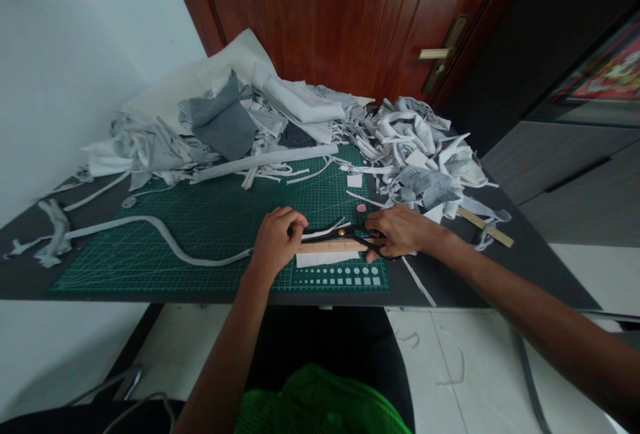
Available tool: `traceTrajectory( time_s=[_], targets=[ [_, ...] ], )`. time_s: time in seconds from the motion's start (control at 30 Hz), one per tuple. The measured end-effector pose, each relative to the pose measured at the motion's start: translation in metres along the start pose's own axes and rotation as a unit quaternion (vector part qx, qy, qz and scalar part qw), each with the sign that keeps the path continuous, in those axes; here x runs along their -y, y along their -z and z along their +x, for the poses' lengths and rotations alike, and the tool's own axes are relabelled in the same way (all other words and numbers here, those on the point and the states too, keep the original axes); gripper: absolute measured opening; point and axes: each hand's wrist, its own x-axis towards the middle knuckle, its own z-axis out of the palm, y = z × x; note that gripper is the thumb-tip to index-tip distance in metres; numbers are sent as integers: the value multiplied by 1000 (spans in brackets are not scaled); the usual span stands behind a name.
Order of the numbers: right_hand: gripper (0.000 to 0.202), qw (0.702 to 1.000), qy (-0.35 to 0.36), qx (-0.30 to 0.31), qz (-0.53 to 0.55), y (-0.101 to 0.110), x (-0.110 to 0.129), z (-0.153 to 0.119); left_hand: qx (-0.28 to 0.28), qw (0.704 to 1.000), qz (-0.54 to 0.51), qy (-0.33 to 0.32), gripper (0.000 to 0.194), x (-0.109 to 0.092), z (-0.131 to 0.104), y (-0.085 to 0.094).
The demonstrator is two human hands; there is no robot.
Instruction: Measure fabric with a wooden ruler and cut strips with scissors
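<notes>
Black scissors [341,233] lie low over the green cutting mat [215,201], and my right hand [395,231] is closed around their handles. My left hand [278,239] is at the blade end, with thumb and fingers pressed together; what they pinch is too small to make out. A long grey strip [173,242] runs leftward from my left hand across the mat. Under the scissors is a light wooden ruler [327,246], and a white fabric piece [325,259] shows along its near edge. Thin white slivers lie beside the blades.
Heaped grey and white fabric scraps [420,147] line the back of the dark table [530,261]. A grey folded cloth [225,124] lies at back left. A wooden stick [485,226] rests at right. Behind stands a brown door [320,21].
</notes>
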Motion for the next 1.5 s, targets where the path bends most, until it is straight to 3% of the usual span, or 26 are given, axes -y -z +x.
traceTrajectory(
  time_s=[0.13, 0.23, 0.67, 1.1, 1.3, 1.5],
  targets=[
    [49, 1000, 6, -9, -2, -2, -1, -1, 66, 997, 14, -40, 21, 5, -3, 9],
    [48, 1000, 2, -13, -1, -3, -1, -2, 86, 994, -1, -68, 18, 9, -5, 15],
    [46, 1000, -3, 1, 2, 2, 0, -1, 92, 993, -25, -76, 15, 6, -2, 10],
    [37, 1000, 3, 2, -8, 3, -1, -1, 103, 990, 23, -97, 15, 1, -4, 5],
    [16, 1000, -4, 11, -20, 2, 0, -2, 90, 991, 17, -96, 17, 1, -6, 4],
    [16, 1000, 3, 12, -4, 3, -1, -3, 93, 992, 0, -89, 17, 2, -6, 2]
  ],
)
